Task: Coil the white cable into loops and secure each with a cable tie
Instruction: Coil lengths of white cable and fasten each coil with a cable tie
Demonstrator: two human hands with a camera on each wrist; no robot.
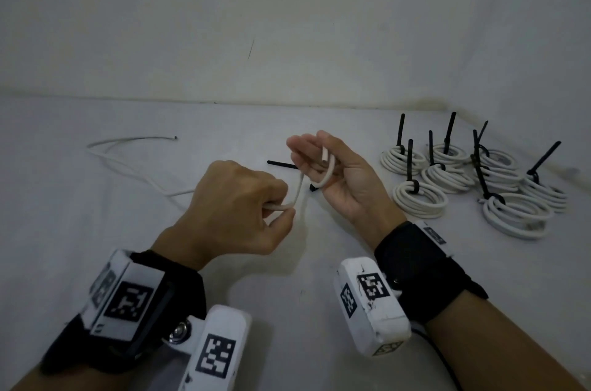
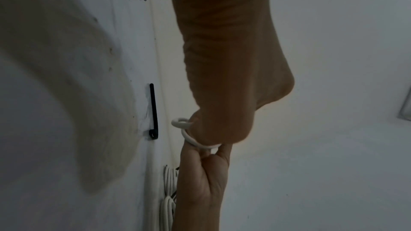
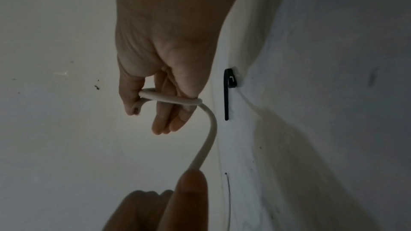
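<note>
White tabletop (image 1: 96, 262), spread under everything. Stacked at its far right: 7 finished coils (image 1: 473, 179), each cinched with a black tie, tails sticking up. Judged from that pile, well into a repeated job, with a fresh coil only just begun.

Trailing left across the surface: the loose run of the white cable (image 1: 128, 163), its far end lying free near the back edge. Closer in, rising off the surface into both hands.

Left hand (image 1: 236, 205): fingers curled, thumb and forefinger pinching the cable and feeding it toward the right.

Right hand (image 1: 332, 173): palm up, fingers loosely bent, the cable's near end held under the thumb (image 3: 131, 99) and 1 turn wrapped across the fingers (image 3: 169, 120), the same turn seen edge-on from the left wrist view (image 2: 189, 134).

Lying flat beneath and between the hands: 1 spare cable tie (image 1: 283, 164), untouched.

Step in hand, by the look of it: winding the 1st loop. Next move probably calls for drawing more slack in with the left, laying further turns around the right fingers at matching size, keeping the end trapped, then reaching for the tie.
</note>
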